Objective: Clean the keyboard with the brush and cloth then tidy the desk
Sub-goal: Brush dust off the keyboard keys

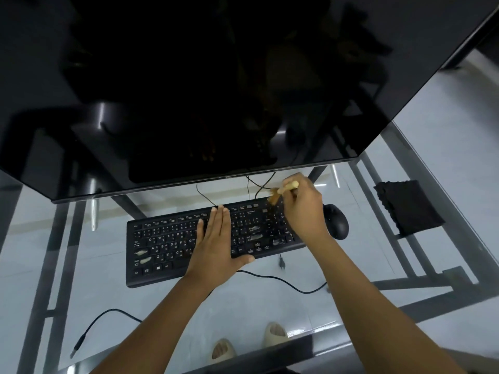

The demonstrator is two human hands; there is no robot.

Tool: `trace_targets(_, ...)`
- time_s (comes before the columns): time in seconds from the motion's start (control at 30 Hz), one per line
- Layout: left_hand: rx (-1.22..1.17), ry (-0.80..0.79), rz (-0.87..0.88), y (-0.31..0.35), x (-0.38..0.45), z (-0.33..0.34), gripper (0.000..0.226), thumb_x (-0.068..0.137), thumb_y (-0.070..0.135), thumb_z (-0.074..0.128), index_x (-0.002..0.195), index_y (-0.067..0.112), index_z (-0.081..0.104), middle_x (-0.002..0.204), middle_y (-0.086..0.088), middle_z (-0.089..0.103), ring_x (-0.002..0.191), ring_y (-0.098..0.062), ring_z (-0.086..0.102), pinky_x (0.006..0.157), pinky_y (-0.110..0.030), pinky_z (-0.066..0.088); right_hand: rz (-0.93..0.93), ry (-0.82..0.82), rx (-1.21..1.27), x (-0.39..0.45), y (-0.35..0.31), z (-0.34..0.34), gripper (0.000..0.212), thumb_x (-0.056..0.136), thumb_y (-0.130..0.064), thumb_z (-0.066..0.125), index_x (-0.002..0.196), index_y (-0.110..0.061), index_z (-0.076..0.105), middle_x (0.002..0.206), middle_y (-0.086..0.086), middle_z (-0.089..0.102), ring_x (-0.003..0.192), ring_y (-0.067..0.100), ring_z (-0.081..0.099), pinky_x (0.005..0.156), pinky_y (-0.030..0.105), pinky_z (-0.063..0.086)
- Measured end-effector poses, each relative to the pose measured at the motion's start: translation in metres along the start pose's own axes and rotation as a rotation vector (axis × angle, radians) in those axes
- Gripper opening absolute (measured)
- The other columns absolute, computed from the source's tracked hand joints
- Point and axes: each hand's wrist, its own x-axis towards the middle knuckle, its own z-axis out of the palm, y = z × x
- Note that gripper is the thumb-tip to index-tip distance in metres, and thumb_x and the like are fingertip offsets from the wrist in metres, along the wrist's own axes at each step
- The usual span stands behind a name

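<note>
A black keyboard (167, 238) lies on the glass desk (270, 306) below the monitor. My left hand (216, 244) presses flat on the middle of the keyboard, fingers straight. Over the keyboard's far right corner, my right hand (303, 209) grips a small wooden-handled brush (280, 191); its tan bristles touch the keys there. A folded black cloth (407, 207) lies at the desk's right side, apart from both hands.
A large dark monitor (216, 90) overhangs the far side of the desk. A black mouse (336, 221) sits right of the keyboard. Loose black cables (108, 315) run across the glass at front left and behind the keyboard. Feet in sandals show through the glass.
</note>
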Motion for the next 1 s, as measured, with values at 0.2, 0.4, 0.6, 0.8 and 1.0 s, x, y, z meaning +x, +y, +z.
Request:
trace_targets(0.2, 0.045, -0.027, 0.017, 0.006, 0.005, 0.007, 0.116, 0.078, 0.072, 0.051, 0.15, 0.011, -0.015, 0.159, -0.003, -0.018, 0.143, -0.015, -0.026, 0.116, -0.041, -0.016, -0.023, -0.188, -0.025, -0.001, 0.012, -0.015, 0.007, 0.093, -0.006, 0.056, 0.092, -0.013, 0.057, 0.078, -0.004, 0.065, 0.064, 0.006, 0.063, 0.06, 0.019, 0.051)
trace_targets(0.4, 0.082, -0.027, 0.023, 0.008, 0.007, 0.01, 0.115, 0.078, 0.072, 0.05, 0.15, 0.01, -0.015, 0.159, -0.004, -0.018, 0.143, -0.016, -0.026, 0.116, -0.041, -0.017, 0.036, -0.188, 0.082, 0.002, 0.019, -0.029, 0.005, 0.094, -0.007, 0.056, 0.096, -0.011, 0.058, 0.077, -0.001, 0.069, 0.066, 0.007, 0.069, 0.063, 0.015, 0.056)
trace_targets(0.6, 0.093, -0.019, 0.031, 0.007, 0.008, 0.013, 0.115, 0.078, 0.072, 0.051, 0.149, 0.01, -0.014, 0.159, -0.004, -0.016, 0.143, -0.016, -0.025, 0.115, -0.041, -0.016, 0.097, -0.069, 0.08, 0.006, 0.026, -0.039, 0.005, 0.093, -0.008, 0.056, 0.096, -0.012, 0.058, 0.082, 0.003, 0.068, 0.062, 0.011, 0.065, 0.057, 0.013, 0.051)
trace_targets(0.8, 0.098, -0.028, 0.027, 0.007, 0.008, 0.014, 0.114, 0.079, 0.072, 0.05, 0.149, 0.01, -0.015, 0.159, -0.005, -0.017, 0.144, -0.016, -0.024, 0.117, -0.043, -0.013, 0.086, -0.01, -0.062, 0.004, 0.032, -0.04, 0.006, 0.095, -0.014, 0.055, 0.1, -0.012, 0.057, 0.085, 0.002, 0.064, 0.059, 0.003, 0.053, 0.049, 0.007, 0.038)
trace_targets(1.0, 0.095, -0.025, 0.023, 0.008, 0.007, 0.014, 0.115, 0.077, 0.073, 0.051, 0.15, 0.011, -0.014, 0.16, -0.003, -0.016, 0.143, -0.015, -0.025, 0.117, -0.043, -0.015, 0.046, -0.129, -0.139, -0.002, 0.033, -0.039, 0.003, 0.096, -0.016, 0.055, 0.096, -0.012, 0.055, 0.079, -0.001, 0.062, 0.062, 0.01, 0.059, 0.052, 0.008, 0.043)
